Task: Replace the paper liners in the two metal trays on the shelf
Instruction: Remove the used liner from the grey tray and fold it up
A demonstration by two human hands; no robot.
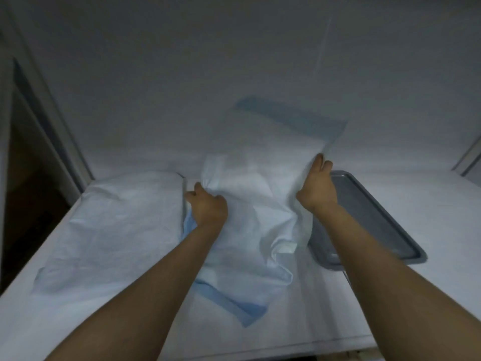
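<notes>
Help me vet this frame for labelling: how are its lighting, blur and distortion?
Head view: dim, bluish light and soft focus throughout; the held-up paper liner is motion-blurred at its far blue edge; the metal tray shows only a dull sheen, no harsh glare; the wide-angle lens bows the edges of the shelf.

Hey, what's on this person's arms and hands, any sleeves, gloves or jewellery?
Nothing worn shows. The left arm and right arm are bare to the frame edge, without sleeves. The left hand and right hand show no gloves, rings or watch.
</notes>
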